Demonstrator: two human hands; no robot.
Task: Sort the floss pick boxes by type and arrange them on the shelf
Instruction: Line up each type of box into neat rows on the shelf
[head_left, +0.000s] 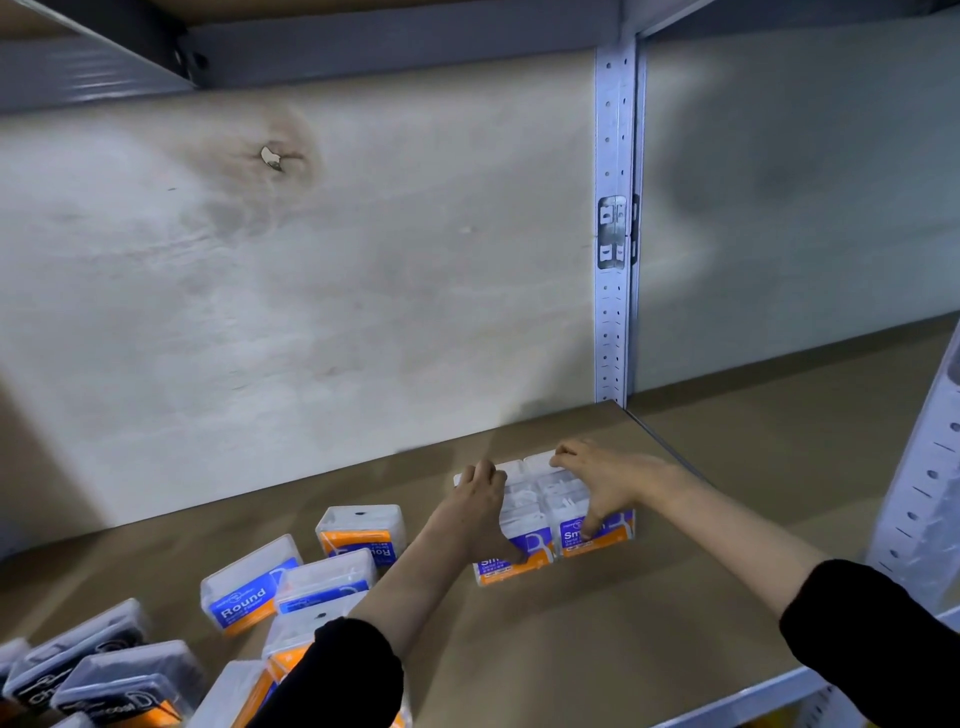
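On the brown board shelf (597, 649), towards its right end and close to the perforated grey metal upright (615, 218), sits a tight block of clear plastic floss pick boxes with blue-and-orange "Smooth" labels (540, 499), two columns side by side with the labels facing forward. Both hands are on it. The left hand (480, 512) wraps the left column, fingers curled over its far left edge and thumb down on the front label. The right hand (605, 480) spans the right column, fingertips at the back edge and thumb pressing the front label, so each grip clamps the block front to back.

Well apart to the left lie loose clear boxes with blue-and-orange "Round" labels (249, 590), tilted at odd angles, and at the lower left corner clear boxes with black labels (104, 675).
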